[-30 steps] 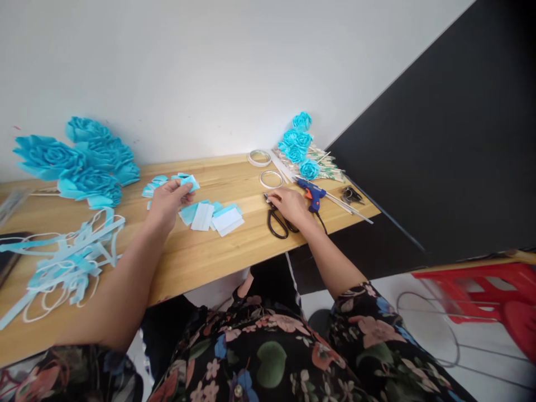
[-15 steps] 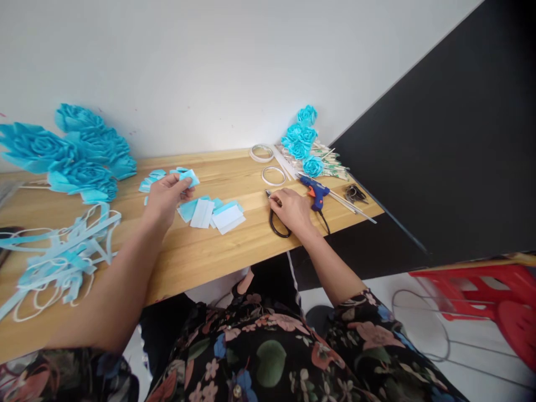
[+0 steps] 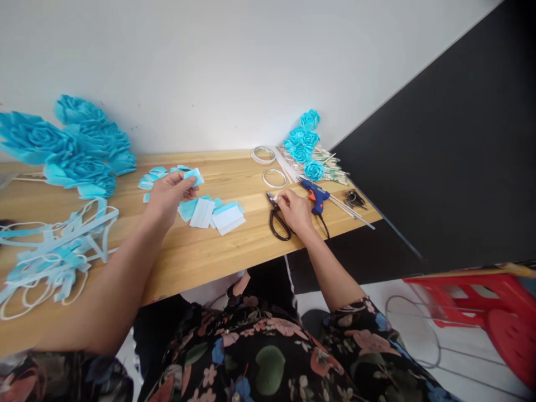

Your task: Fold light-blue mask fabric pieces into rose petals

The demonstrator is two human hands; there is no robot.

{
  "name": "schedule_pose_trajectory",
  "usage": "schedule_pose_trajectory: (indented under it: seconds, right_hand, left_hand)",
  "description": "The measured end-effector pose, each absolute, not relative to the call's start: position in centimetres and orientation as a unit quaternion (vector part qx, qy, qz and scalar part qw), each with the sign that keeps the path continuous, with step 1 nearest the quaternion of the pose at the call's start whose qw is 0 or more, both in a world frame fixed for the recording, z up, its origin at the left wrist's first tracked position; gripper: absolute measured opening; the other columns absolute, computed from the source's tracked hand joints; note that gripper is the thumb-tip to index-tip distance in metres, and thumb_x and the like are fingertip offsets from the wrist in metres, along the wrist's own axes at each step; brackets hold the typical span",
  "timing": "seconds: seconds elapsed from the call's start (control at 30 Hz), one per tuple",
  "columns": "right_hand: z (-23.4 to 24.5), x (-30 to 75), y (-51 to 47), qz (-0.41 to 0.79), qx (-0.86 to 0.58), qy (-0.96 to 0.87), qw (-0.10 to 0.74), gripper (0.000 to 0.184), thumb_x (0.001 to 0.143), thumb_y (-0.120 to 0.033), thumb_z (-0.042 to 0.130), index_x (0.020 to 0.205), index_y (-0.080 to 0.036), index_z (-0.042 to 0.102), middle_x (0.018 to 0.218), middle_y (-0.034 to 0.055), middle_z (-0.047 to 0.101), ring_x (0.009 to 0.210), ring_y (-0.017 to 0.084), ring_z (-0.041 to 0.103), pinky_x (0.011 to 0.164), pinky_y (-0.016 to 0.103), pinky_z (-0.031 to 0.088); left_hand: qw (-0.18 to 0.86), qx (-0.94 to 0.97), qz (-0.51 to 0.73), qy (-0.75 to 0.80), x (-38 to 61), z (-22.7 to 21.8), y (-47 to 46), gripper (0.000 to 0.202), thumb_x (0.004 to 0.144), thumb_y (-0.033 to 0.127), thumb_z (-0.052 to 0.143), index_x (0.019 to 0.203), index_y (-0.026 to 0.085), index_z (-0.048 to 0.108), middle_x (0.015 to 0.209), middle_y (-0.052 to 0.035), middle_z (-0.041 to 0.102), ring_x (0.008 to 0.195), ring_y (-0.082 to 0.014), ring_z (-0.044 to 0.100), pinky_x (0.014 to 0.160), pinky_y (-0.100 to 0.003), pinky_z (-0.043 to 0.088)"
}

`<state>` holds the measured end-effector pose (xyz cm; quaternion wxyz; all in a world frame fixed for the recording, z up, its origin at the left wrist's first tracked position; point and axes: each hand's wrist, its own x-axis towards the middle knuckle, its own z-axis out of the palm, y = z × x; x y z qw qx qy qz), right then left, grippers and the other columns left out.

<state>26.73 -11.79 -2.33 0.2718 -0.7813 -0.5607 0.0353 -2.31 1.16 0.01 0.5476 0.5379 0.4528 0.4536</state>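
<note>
My left hand is closed in a pinch on a small piece of light-blue fabric, raised above the table. Just in front of it lie cut pieces of blue and white fabric, overlapping; smaller blue pieces are spread behind the wrist. My right hand is beside black-handled scissors, which rest on the wood. Its thumb and forefinger pinch a small white piece over the scissors' blades; its exact kind is too small to tell.
A blue glue gun lies right of my right hand, near thin sticks and black clips. Behind are tape rolls and blue fabric roses. Larger blue flowers and tangled strips occupy the left.
My right hand has shifted slightly right off the scissors, uncovering more of them, and a white piece now shows at its fingertips. My left hand keeps its pinch on the blue fabric.
</note>
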Motion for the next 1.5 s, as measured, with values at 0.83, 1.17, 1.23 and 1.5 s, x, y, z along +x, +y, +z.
schedule_pose_trajectory:
  seconds: [0.83, 1.17, 1.23, 1.5]
  right_hand:
    - [0.4, 15.7, -2.6, -0.08, -0.391, -0.784, 0.475, 0.022, 0.098, -0.024, 0.051, 0.101, -0.026, 0.072, 0.096, 0.0046, 0.077, 0.095, 0.019, 0.069, 0.088, 0.035, 0.055]
    - [0.0, 15.5, -2.4, -0.115, -0.401, -0.789, 0.45, 0.018, 0.095, -0.021, 0.056, 0.099, -0.025, 0.073, 0.096, 0.0029, 0.079, 0.091, 0.018, 0.07, 0.089, 0.037, 0.055]
    - [0.0, 15.6, -2.3, -0.112, -0.409, -0.789, 0.445, 0.017, 0.095, -0.021, 0.057, 0.1, -0.025, 0.073, 0.097, 0.0031, 0.079, 0.092, 0.019, 0.07, 0.089, 0.038, 0.055]
    - [-0.1, 15.4, -2.3, -0.111, -0.399, -0.788, 0.455, 0.018, 0.095, -0.02, 0.056, 0.099, -0.024, 0.074, 0.096, 0.0026, 0.079, 0.09, 0.019, 0.07, 0.089, 0.038, 0.056]
  left_hand:
    - [0.609, 0.539, 0.413, 0.41, -1.9, 0.9, 0.3, 0.025, 0.069, 0.033, 0.073, 0.06, 0.017, 0.056, 0.05, 0.0008, 0.056, 0.047, -0.0098, 0.049, 0.049, -0.023, 0.036]
    - [0.619, 0.521, 0.409, 0.423, -1.8, 1.4, 0.0, 0.021, 0.076, 0.024, 0.069, 0.062, 0.016, 0.056, 0.049, 0.0024, 0.054, 0.047, -0.0076, 0.05, 0.049, -0.02, 0.036]
    - [0.626, 0.513, 0.407, 0.423, -1.8, 1.5, -0.1, 0.019, 0.077, 0.021, 0.068, 0.062, 0.015, 0.057, 0.049, 0.0026, 0.054, 0.047, -0.0075, 0.05, 0.049, -0.02, 0.037]
    - [0.637, 0.499, 0.408, 0.423, -1.9, 1.5, 0.1, 0.018, 0.08, 0.018, 0.066, 0.064, 0.015, 0.058, 0.049, 0.0031, 0.054, 0.046, -0.0074, 0.05, 0.049, -0.019, 0.037]
